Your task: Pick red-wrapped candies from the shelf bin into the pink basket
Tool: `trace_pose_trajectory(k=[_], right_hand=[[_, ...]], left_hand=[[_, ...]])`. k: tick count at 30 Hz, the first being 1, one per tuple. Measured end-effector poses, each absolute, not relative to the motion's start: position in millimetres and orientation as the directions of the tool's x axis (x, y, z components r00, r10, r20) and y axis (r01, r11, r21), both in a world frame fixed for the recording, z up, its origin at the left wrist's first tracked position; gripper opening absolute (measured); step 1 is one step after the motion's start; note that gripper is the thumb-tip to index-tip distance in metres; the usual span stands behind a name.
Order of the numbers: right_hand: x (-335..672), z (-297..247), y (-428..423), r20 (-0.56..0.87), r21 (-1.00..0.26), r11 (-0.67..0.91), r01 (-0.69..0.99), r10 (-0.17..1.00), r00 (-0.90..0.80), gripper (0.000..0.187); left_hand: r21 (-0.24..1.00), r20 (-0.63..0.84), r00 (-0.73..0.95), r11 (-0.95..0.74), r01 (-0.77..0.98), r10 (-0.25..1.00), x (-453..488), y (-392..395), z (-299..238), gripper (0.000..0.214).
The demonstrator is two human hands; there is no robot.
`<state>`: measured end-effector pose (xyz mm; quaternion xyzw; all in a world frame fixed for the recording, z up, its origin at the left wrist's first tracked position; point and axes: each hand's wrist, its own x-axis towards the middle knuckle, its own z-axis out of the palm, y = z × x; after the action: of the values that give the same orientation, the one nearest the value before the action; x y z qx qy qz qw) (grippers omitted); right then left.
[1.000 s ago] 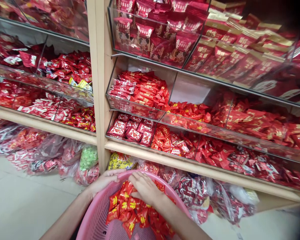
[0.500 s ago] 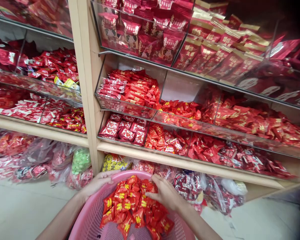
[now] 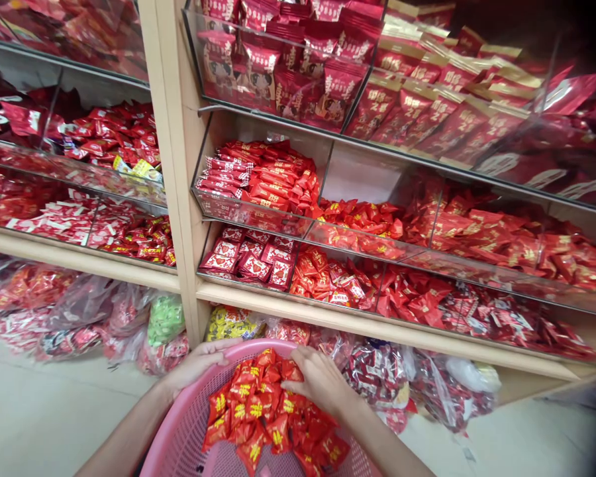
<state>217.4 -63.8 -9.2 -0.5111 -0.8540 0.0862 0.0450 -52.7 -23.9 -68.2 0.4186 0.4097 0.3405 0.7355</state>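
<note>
A pink mesh basket (image 3: pixel 189 430) sits at the bottom of the view, holding a heap of small red candy packets (image 3: pixel 263 411) with yellow print. My left hand (image 3: pixel 198 361) grips the basket's far rim, fingers curled over it. My right hand (image 3: pixel 318 381) rests on top of the packets at the basket's far right side, fingers bent down into the heap. Directly ahead stands a wooden shelf unit (image 3: pixel 179 199) with clear plastic bins of red wrapped sweets (image 3: pixel 273 179).
Clear plastic bags of sweets (image 3: pixel 387 377) lie on the floor under the bottom shelf, among them a green bag (image 3: pixel 163 318) and a yellow one (image 3: pixel 228 321). Pale tiled floor (image 3: pixel 44 411) spreads to the left. Further bins (image 3: pixel 477 225) extend right.
My right hand slid from the middle of the heap to its right side, uncovering more packets. The view shifted slightly right; my left hand stayed on the rim.
</note>
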Motion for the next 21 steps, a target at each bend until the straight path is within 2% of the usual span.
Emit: trace_pose_trajectory(k=[9, 13, 17, 21], right_hand=[[214, -12, -95, 0.033, -0.124, 0.569, 0.813, 0.821, -0.569, 0.032], [201, -26, -105, 0.068, -0.045, 0.59, 0.806, 0.807, -0.587, 0.034], [191, -37, -105, 0.071, 0.064, 0.509, 0.858, 0.856, -0.513, 0.034], [193, -41, -102, 0.11, 0.063, 0.443, 0.894, 0.888, -0.447, 0.037]], left_hand=[[0.884, -0.332, 0.419, 0.433, -0.173, 0.845, -53, -26, -67, 0.054], [0.899, -0.31, 0.419, 0.407, -0.164, 0.853, -51, -27, -68, 0.054], [0.887, -0.322, 0.414, 0.424, -0.184, 0.852, -51, -28, -67, 0.053], [0.881, -0.337, 0.401, 0.435, -0.184, 0.852, -52, -27, -66, 0.052]])
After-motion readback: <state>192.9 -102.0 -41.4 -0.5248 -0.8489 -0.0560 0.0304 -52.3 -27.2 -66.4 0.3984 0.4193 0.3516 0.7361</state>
